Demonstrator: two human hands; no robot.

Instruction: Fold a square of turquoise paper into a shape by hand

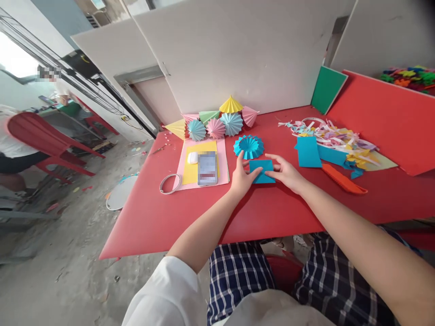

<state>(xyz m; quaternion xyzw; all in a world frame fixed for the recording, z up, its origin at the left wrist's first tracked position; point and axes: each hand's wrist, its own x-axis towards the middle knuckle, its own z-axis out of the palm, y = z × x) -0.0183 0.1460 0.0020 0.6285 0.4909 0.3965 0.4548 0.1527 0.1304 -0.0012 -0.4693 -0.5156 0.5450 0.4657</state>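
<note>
A small blue sheet of paper [262, 172] is held between my two hands above the red table. My left hand [243, 174] grips its left side, thumb on top and index finger raised. On the right side my right hand [285, 172] pinches the sheet with the thumb over its face. Just beyond the hands sits a pleated blue paper ring [248, 147]. More blue paper [309, 152] lies to the right, beside an orange utility knife [343, 179].
Folded paper fans [231, 123] in several colours stand against the white panel. A phone [207, 168], a white earphone case [192, 157] and a tape roll [170, 184] lie left. Paper scraps [326, 133] and a leaning red board [384, 122] are right. Another person sits far left.
</note>
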